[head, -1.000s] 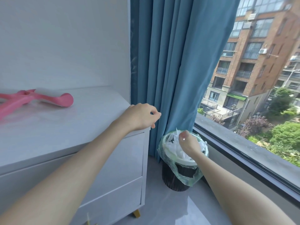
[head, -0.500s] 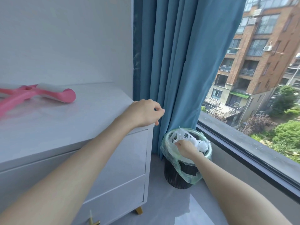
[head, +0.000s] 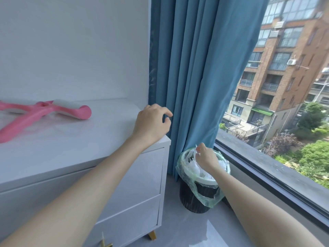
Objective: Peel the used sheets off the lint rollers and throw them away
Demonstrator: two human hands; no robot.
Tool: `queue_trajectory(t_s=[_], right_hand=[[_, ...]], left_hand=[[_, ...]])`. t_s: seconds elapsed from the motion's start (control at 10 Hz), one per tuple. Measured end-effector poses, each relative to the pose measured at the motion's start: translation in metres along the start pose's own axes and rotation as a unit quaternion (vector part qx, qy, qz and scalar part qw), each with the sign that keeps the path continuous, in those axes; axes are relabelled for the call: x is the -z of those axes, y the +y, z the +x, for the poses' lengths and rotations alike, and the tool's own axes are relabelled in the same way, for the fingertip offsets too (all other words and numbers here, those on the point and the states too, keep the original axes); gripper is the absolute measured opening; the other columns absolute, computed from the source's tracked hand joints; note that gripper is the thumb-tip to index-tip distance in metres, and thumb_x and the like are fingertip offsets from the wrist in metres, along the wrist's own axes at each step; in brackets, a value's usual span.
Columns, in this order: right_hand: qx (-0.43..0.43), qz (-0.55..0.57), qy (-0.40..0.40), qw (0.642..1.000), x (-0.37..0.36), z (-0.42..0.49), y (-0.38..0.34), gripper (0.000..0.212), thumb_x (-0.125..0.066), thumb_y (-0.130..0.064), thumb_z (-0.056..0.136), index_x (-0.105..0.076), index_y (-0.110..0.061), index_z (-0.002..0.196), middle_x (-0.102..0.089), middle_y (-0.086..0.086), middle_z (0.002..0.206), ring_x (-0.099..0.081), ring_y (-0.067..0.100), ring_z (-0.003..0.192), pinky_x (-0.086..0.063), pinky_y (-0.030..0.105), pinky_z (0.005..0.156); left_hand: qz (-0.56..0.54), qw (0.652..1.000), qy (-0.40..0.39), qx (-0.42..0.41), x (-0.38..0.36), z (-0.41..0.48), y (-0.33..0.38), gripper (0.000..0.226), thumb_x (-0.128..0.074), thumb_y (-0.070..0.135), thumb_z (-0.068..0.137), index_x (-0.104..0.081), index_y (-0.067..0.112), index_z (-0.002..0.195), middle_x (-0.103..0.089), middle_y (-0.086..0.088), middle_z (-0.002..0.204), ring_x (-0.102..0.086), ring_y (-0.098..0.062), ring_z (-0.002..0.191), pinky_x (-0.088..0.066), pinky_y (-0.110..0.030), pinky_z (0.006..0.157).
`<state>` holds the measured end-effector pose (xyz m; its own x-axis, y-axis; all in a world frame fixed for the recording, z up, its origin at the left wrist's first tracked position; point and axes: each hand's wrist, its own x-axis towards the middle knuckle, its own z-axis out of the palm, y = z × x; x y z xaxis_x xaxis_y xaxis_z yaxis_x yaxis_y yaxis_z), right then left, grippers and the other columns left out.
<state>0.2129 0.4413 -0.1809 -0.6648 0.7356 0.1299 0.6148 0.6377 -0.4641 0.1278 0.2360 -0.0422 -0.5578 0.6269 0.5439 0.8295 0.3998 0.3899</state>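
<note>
Two pink lint rollers [head: 53, 110] lie crossed on the white dresser top [head: 85, 143] at the far left; one shows its white roll. A black bin [head: 192, 200] with a green liner stands on the floor between dresser and window, full of crumpled white used sheets [head: 193, 167]. Above the bin's rim my right hand [head: 207, 158] has its fingers pinched on a scrap of white sheet [head: 196, 146]. My left hand [head: 153, 123] hovers over the dresser's right corner, fingers loosely curled and apart, holding nothing.
A blue curtain [head: 195, 77] hangs right behind the bin. A dark window ledge [head: 267, 161] runs along the right. The dresser has drawers with a gold pull [head: 103, 242] and a gold foot. Grey floor lies in front of the bin.
My right hand pushed down into the bin half a second ago and has now risen just above its rim. My left hand stayed by the dresser corner and its fingers loosened a little.
</note>
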Motion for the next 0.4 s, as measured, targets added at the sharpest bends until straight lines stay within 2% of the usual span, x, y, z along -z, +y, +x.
queue_trajectory(t_s=[0.1, 0.2, 0.3, 0.4], right_hand=[[-0.006, 0.088, 0.029, 0.996, 0.022, -0.011, -0.025, 0.013, -0.037, -0.011, 0.092, -0.049, -0.010, 0.095, -0.055, 0.009, 0.087, -0.053, 0.027, 0.067, -0.040, 0.033, 0.058], [0.001, 0.188, 0.028, 0.982, 0.049, -0.035, -0.059, 0.018, -0.039, -0.013, 0.093, -0.054, -0.003, 0.094, -0.057, 0.014, 0.090, -0.055, 0.026, 0.077, -0.045, 0.035, 0.064], [0.048, 0.247, 0.051, 0.967, 0.073, -0.056, -0.094, 0.033, -0.043, -0.014, 0.093, -0.053, 0.008, 0.116, -0.058, 0.027, 0.123, -0.061, 0.040, 0.091, -0.052, 0.052, 0.085], [0.076, 0.327, 0.046, 0.941, 0.091, -0.066, -0.126, 0.029, -0.048, -0.020, 0.092, -0.059, -0.010, 0.116, -0.063, 0.007, 0.125, -0.061, 0.022, 0.104, -0.054, 0.043, 0.091]], left_hand=[[-0.048, 0.997, 0.038, 0.049, 0.011, -0.005, -0.002, 0.032, -0.048, 0.014, 0.091, -0.067, 0.022, 0.115, -0.066, 0.000, 0.121, -0.057, -0.022, 0.113, -0.043, -0.038, 0.098], [-0.091, 0.990, 0.063, 0.092, 0.025, -0.014, -0.008, 0.034, -0.048, 0.012, 0.090, -0.063, 0.021, 0.120, -0.066, 0.003, 0.121, -0.060, -0.020, 0.108, -0.046, -0.034, 0.094], [-0.109, 0.985, 0.069, 0.117, 0.044, -0.025, -0.019, 0.034, -0.048, 0.014, 0.091, -0.060, 0.020, 0.122, -0.066, 0.003, 0.121, -0.061, -0.021, 0.105, -0.046, -0.030, 0.088], [-0.165, 0.968, 0.085, 0.165, 0.068, -0.029, -0.029, 0.032, -0.050, 0.020, 0.092, -0.059, 0.020, 0.123, -0.067, 0.002, 0.120, -0.063, -0.022, 0.103, -0.046, -0.030, 0.087]])
